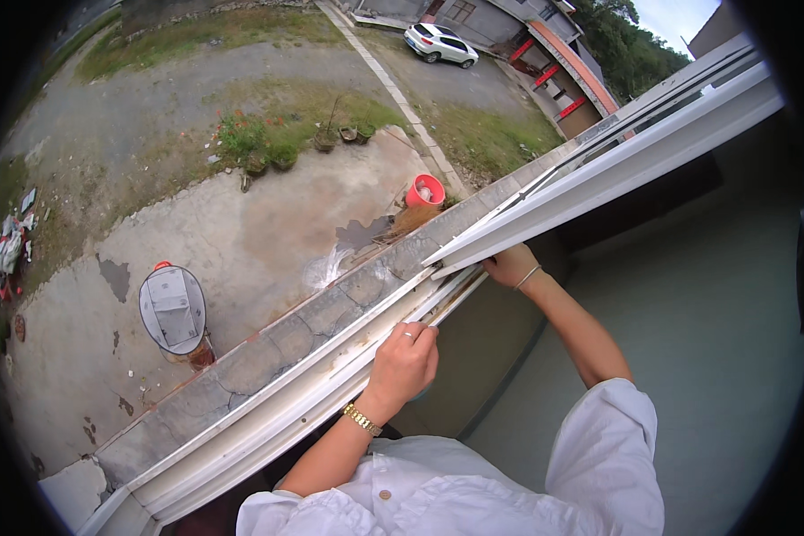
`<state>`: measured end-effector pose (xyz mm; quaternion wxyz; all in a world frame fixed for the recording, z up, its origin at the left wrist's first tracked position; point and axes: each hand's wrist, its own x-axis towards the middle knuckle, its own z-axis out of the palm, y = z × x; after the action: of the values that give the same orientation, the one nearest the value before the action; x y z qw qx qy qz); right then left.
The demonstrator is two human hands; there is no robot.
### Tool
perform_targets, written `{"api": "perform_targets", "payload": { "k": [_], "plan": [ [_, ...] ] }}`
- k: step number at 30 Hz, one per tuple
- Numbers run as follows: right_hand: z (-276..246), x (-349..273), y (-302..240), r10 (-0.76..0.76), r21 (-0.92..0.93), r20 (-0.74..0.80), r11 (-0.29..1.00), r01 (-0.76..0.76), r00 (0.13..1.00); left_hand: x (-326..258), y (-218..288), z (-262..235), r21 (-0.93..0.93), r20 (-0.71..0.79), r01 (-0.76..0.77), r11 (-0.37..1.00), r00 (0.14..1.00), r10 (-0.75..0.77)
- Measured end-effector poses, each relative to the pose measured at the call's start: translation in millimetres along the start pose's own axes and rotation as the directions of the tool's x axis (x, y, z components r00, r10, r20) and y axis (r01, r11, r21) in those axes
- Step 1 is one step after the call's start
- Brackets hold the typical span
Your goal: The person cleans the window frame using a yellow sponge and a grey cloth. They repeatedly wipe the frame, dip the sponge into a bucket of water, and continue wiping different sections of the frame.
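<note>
A white sliding-window frame [268, 442] runs diagonally across the view, with long grooves and brownish dirt in its track [353, 344]. My left hand [402, 366] rests at the inner edge of this track, fingers curled and pressed together. A small bluish sliver shows beneath its palm; what it is I cannot make out. Farther up the frame, my right hand [514, 265] reaches to the lower end of a white window sash [598, 174]. Its fingertips are hidden at the sash's edge, so their grip does not show.
Beyond the frame lies a cracked concrete ledge [277, 348]. Far below in the yard are a red bucket [425, 190], an oval grey-white object [171, 308], potted plants [257, 154] and a white car [440, 44]. Indoors, a greenish wall [688, 357] is on the right.
</note>
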<state>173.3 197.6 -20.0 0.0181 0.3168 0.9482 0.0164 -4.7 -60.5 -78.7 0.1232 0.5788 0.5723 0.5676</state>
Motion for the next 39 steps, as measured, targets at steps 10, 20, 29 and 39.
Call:
{"api": "perform_targets", "payload": {
  "k": [10,20,29,39],
  "plan": [
    [-11.2,-16.2,-158.3,-0.254,0.513,0.129,0.845,0.155,0.959,4.5,1.8,-6.3,-0.114,-0.191,0.003,0.993,0.981,-0.025],
    [5.2,-0.1,-4.7,0.142,-0.383,0.081,0.918,-0.100,0.987,3.5,1.2,-11.9,-0.127,-0.154,0.074,0.989,0.984,-0.094],
    [-24.7,-18.4,-29.6,0.246,-0.019,-0.198,0.967,-0.254,0.949,6.6,2.7,-9.0,-0.089,-0.120,0.058,0.994,0.990,-0.069],
    [3.1,-85.4,-97.9,0.445,0.687,-0.220,0.703,-0.186,0.868,49.7,23.1,20.7,0.193,0.098,0.130,0.972,0.984,-0.151]
  ]
}}
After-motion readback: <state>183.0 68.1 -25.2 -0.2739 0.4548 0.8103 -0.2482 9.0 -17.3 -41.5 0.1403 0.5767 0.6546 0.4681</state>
